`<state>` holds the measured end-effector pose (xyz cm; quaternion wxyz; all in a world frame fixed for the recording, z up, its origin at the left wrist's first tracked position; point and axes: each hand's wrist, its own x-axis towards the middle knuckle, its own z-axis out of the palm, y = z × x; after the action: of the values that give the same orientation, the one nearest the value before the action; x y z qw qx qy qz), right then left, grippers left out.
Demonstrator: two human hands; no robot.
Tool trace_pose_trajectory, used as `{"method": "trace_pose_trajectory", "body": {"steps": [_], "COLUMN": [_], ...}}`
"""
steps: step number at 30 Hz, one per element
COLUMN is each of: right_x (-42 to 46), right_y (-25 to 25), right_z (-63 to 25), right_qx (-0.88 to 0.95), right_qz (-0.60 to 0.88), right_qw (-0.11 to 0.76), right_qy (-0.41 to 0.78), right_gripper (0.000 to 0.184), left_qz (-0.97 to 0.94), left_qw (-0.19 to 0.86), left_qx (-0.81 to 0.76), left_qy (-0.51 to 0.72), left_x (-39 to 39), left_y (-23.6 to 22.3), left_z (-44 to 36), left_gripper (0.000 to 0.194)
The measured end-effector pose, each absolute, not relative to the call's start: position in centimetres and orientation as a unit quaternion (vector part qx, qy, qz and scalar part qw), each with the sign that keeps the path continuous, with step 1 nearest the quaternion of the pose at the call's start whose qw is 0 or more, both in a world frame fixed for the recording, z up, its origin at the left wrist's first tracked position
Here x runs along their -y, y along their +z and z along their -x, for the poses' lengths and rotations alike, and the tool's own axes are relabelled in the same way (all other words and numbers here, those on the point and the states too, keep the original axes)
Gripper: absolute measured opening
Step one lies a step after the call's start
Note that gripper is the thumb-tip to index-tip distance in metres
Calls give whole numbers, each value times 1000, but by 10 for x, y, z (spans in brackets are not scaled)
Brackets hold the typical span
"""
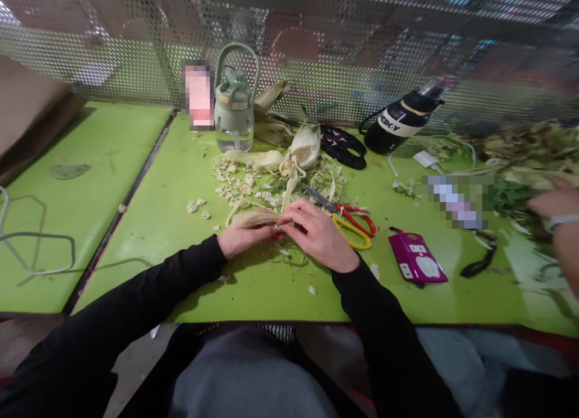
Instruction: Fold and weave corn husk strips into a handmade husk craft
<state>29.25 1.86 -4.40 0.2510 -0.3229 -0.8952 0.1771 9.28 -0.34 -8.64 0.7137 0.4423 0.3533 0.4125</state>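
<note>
My left hand (246, 238) is closed around a pale folded corn husk (256, 218) above the green table (271, 303). Fingertips of my right hand (321, 234) pinch the husk's right end, meeting the left fingertips there; the exact grip point is partly hidden. Just beyond my hands lie a heap of cut husk bits (246, 186) and a bundled, whitish husk piece (305, 145). Scissors (355, 225) with red and yellow handles rest beside my right hand, their blades pointing into the scraps.
A green water bottle (234, 107) and a phone (199, 98) stand at the back. To the right are a black bottle (400, 119), black pouch (341, 146) and purple device (416, 258). Another person's hand (554, 201) touches husks at the far right. A perforated metal screen (316, 56) borders the table.
</note>
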Motion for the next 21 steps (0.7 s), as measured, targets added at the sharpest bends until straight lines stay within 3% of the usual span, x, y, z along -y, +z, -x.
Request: {"method": "trace_pose_trajectory", "body": {"steps": [17,21], "right_x": [-22,-20], "right_y": [-47,-51], "right_z": [-292,-289], "right_qx": [876,848], "right_qz": [317,348], "right_qw": [322,375], "right_qy": [172,138], "right_gripper": [9,16], "left_qz": [-463,-420], "left_qw": [699,692], "left_qx": [-381,-349], "left_qy": [390,471], "left_x": [-3,-3], "left_y": [-91,-91], "left_z": [-91,-95], "left_gripper": [26,32]}}
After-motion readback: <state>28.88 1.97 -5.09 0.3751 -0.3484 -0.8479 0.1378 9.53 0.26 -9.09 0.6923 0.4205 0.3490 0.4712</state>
